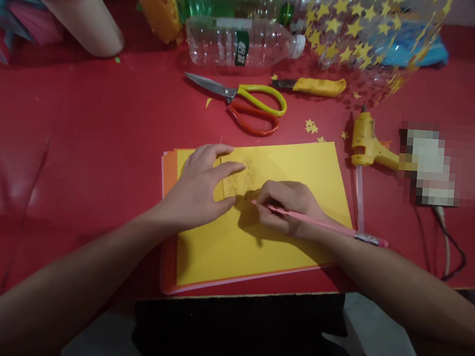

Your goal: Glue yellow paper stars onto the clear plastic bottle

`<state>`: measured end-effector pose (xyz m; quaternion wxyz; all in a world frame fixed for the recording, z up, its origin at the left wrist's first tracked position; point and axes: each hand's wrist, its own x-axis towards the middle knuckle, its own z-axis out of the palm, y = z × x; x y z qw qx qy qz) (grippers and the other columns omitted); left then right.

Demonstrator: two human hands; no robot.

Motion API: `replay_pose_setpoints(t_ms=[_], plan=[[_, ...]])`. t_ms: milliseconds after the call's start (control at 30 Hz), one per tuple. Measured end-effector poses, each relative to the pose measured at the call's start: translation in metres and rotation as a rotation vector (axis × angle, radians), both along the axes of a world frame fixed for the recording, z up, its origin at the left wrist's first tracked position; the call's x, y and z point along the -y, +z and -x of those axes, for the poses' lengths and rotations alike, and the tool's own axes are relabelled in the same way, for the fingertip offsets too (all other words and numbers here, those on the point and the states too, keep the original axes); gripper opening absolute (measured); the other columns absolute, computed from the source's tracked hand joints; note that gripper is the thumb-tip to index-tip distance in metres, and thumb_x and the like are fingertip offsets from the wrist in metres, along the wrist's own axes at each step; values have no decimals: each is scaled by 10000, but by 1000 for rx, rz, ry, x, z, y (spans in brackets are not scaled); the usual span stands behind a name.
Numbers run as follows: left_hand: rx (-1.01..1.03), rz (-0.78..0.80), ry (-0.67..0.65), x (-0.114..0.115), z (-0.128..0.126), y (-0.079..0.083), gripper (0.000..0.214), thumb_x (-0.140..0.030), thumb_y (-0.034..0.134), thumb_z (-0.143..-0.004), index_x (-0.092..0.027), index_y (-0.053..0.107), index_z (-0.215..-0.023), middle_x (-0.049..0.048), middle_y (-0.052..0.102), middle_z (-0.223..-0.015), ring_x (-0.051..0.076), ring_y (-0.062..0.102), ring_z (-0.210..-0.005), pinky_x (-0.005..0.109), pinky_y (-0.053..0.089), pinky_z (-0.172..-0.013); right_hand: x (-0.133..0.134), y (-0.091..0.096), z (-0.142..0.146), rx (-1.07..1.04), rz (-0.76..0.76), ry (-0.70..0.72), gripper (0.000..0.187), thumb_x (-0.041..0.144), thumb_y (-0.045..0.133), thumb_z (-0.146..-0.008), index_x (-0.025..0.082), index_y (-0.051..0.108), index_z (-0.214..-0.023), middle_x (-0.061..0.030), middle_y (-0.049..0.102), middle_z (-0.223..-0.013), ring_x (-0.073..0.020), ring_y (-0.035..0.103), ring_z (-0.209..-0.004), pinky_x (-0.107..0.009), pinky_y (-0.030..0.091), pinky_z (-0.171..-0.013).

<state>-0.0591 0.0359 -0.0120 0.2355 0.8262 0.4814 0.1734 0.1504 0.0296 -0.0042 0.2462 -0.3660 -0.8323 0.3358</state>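
A yellow sheet of paper [303, 172] lies on top of a stack of orange and pink sheets on the red table [81, 134]. Small pencil-drawn shapes [246, 176] show near the sheet's upper left. My left hand [198, 189] lies flat on the sheet's left part, fingers stretched out, pressing it down. My right hand [286, 206] is closed round a pink pencil [323, 224], whose tip touches the paper just right of my left fingertips.
Scissors with yellow and red handles [247, 100], a yellow utility knife [313, 86] and a clear plastic bottle [242, 43] lie beyond the paper. A yellow glue gun [367, 146] with its cable lies to the right. Star-printed clear wrap [362, 29] and small cut-out stars [311, 127] sit at the back right.
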Motion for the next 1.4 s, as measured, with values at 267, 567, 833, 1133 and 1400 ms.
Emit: replay_pose_setpoints(t_ms=[267,567,833,1133,1400], plan=[[-6,0,3,0,0,1,410,-313,616,-795,-198,613,-1188,123,454,-1340,327,395,-1295,538,336,-1096,0,0,0,-33,9,27,119,140,473,-750,213,444,-661,70,429,-547,-58,348,-461,-207,280,-461],[22,-9,-13,1,0,-3,377,-256,565,-823,-241,647,-1190,99,414,-1388,325,369,-1322,544,306,-1111,-5,-1,-6,-321,341,-316,201,343,499,-895,220,479,-738,54,529,-540,-81,451,-454,-221,344,-455],[29,-16,19,0,0,-4,396,-260,551,-826,-209,625,-1212,112,337,-1464,347,304,-1368,565,248,-1140,0,5,-5,-201,375,-65,60,203,562,-786,189,529,-738,47,539,-628,-64,442,-520,-209,328,-489],[-34,57,-2,1,-1,5,521,-312,629,-749,-186,570,-1251,148,336,-1480,371,290,-1389,585,262,-1135,-2,1,-3,-95,301,-57,132,219,554,-793,197,508,-671,57,522,-598,-65,435,-532,-217,305,-509],[-16,62,-5,0,-1,4,500,-318,623,-762,-196,561,-1242,143,344,-1479,371,290,-1386,599,254,-1132,-2,0,-2,-33,313,-75,117,232,540,-777,202,497,-672,50,535,-595,-73,444,-535,-222,303,-505]])
